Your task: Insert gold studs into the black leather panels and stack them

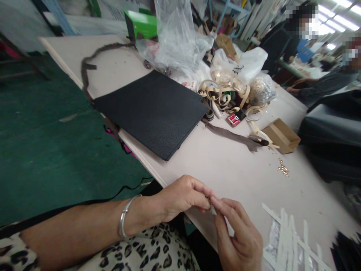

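My left hand (182, 195) and my right hand (239, 235) meet above the near edge of the table (225, 169). Both pinch a tiny metal piece (211, 205) between fingertips; it is too small to name. A silver bangle (125, 220) circles my left wrist. A small pile of gold-coloured metal bits (282, 168) lies on the table beyond my hands. A black textured sheet (152, 111) lies flat further left.
An open brown cardboard box (282, 135), a dark strap (234, 136), tan strips (222, 94) and plastic bags (180, 41) crowd the far table. White strips (293, 237) lie at the near right. Two other people sit at the far right. Green floor lies to the left.
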Demonstrator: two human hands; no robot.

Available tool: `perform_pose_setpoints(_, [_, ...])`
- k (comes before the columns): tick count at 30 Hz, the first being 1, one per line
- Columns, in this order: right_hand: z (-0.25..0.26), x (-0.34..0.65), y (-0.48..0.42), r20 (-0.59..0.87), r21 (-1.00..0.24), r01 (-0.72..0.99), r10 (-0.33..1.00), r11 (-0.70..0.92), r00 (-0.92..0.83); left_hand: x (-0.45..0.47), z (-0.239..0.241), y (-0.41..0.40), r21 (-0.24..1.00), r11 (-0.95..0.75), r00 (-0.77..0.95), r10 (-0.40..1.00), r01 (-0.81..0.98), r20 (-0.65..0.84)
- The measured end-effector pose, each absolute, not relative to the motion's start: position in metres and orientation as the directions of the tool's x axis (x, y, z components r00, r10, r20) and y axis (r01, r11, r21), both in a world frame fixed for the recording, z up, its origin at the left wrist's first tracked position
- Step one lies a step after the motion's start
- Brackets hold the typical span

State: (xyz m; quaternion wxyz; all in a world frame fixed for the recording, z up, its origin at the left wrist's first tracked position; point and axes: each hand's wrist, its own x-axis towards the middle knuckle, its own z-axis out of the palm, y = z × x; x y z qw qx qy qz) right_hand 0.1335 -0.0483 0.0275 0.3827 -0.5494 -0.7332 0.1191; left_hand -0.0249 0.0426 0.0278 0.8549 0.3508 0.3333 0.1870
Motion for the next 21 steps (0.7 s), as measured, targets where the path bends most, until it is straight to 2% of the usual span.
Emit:
perform_pose_setpoints(10, [0.038, 0.135, -0.049, 0.400, -0.526, 0.742, 0.891, 0.416, -0.216, -0.027, 0.031, 0.040, 0.745, 0.665, 0.673, 0.572, -0.047, -0.468])
perform_pose_setpoints(17, [0.047, 0.127, -0.045, 0.392, -0.329, 0.833, 0.867, 0.445, -0.308, -0.024, 0.026, 0.036, 0.744, 0.662, 0.659, 0.598, -0.087, -0.455])
perform_pose_setpoints(21, [0.050, 0.127, -0.047, 0.359, -0.345, 0.826, 0.876, 0.445, -0.322, -0.026, 0.025, 0.034, 0.716, 0.694, 0.686, 0.558, -0.077, -0.467])
